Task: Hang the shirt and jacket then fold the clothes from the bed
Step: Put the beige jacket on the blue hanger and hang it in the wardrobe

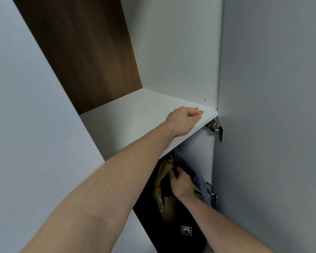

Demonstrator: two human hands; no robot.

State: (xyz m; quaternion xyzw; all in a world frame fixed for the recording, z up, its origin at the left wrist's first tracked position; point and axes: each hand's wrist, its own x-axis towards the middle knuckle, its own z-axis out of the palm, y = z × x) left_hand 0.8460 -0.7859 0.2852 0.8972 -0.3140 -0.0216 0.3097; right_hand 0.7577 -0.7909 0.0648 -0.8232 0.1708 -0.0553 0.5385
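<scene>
The open wardrobe [171,52] fills the view, with white inner walls and a brown wood-grain back panel [84,52] above its white shelf [135,114]. To the right of the shelf stands the open grey door [272,106], swung out on two metal hinges: the upper hinge [215,128] sits right at the shelf's front right corner, and the lower hinge [212,193] is well below it. Left of the shelf is a pale grey panel [35,106].

Below the shelf, in the dark compartment, hang the clothes. A tan jacket [162,172] hangs just under the shelf's front edge, with a blue shirt [193,176] beside it toward the door. Lower down is a black garment [171,225] with a small white printed patch [186,230].

The left hand [182,121] rests on top of the shelf near its front right corner, fingers stretched forward and close together, holding nothing. The right hand [181,183] reaches in under the shelf between the jacket and the shirt, its fingers curled into dark fabric there; exactly which garment it grips I cannot tell.
</scene>
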